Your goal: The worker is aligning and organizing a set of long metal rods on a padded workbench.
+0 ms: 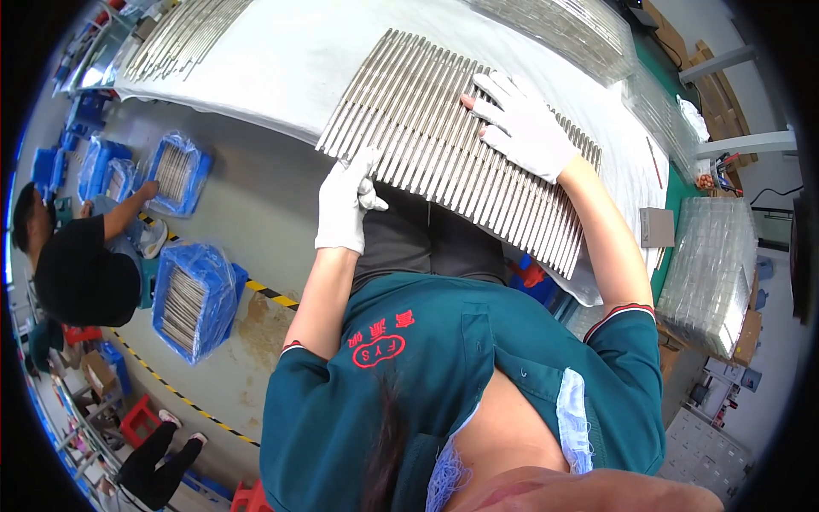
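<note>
Many slim silvery metal rods [426, 111] lie side by side in a slanting row on a white cloth, their near ends jutting past the table edge. My right hand [529, 128], in a white glove with bare fingertips showing, rests flat over the right part of the row, fingers spread. My left hand [345, 200], also gloved, is at the row's near left end. Its fingers are curled against the end of a rod, and the thumb points right. Part of that grip is hidden by the glove.
Another batch of rods [183, 38] lies at the table's far left. Stacked clear plastic trays [708, 273] stand at right, near a small grey block [657, 228]. Blue bins [198, 299] of rods are on the floor at left, beside a seated co-worker [85, 256].
</note>
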`<control>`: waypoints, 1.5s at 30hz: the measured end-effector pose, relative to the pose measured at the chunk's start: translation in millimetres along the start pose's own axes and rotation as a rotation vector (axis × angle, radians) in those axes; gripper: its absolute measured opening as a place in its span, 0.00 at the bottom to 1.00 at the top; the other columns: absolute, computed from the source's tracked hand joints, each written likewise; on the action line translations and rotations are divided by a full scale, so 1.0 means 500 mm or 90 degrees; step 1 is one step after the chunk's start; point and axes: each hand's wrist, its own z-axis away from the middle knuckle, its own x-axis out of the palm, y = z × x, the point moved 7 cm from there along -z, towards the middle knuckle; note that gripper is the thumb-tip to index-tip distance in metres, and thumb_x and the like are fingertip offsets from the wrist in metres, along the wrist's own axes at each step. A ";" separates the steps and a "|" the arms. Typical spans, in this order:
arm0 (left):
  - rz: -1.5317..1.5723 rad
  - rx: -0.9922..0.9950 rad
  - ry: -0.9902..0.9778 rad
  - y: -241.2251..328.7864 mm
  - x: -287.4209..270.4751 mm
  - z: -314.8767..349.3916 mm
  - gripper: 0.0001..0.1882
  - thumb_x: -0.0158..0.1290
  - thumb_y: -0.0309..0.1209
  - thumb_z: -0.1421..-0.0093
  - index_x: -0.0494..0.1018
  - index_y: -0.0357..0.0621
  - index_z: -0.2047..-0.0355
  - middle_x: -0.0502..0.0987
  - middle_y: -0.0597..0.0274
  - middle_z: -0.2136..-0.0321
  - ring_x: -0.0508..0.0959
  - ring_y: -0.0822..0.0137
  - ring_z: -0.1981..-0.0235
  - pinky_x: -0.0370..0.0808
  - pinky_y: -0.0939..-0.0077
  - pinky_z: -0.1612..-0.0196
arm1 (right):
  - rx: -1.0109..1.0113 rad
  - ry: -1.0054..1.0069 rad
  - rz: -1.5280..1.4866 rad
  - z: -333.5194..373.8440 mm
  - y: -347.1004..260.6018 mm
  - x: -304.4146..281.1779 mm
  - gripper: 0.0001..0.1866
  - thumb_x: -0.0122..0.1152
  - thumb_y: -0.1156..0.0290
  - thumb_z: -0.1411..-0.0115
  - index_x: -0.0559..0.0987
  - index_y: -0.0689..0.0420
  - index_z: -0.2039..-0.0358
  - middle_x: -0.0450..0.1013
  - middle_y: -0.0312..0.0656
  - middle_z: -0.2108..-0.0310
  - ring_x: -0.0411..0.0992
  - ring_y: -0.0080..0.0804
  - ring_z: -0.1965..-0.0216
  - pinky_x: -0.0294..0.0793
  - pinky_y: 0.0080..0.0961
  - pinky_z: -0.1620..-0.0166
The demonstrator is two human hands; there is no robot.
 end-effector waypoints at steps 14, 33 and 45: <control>0.026 0.033 0.034 0.016 -0.003 -0.004 0.10 0.55 0.32 0.43 0.72 0.39 0.66 0.62 0.74 0.86 0.60 0.82 0.91 0.68 0.85 0.87 | 0.002 0.001 -0.017 0.000 0.001 0.002 0.25 0.46 0.56 0.40 0.66 0.49 0.43 0.54 0.49 0.39 0.50 0.50 0.38 0.47 0.39 0.36; 0.030 0.017 0.005 0.019 -0.016 -0.015 0.12 0.55 0.33 0.44 0.72 0.38 0.63 0.62 0.73 0.87 0.59 0.82 0.91 0.66 0.85 0.89 | 0.005 -0.007 0.001 -0.001 0.001 0.002 0.25 0.46 0.57 0.40 0.67 0.48 0.43 0.54 0.48 0.39 0.50 0.49 0.38 0.48 0.38 0.37; 0.000 0.049 0.065 0.038 -0.023 -0.013 0.14 0.56 0.34 0.44 0.72 0.40 0.61 0.61 0.75 0.87 0.59 0.83 0.90 0.66 0.86 0.87 | 0.007 -0.016 -0.016 -0.001 0.002 0.004 0.25 0.46 0.57 0.40 0.66 0.48 0.43 0.53 0.48 0.39 0.50 0.49 0.37 0.47 0.37 0.36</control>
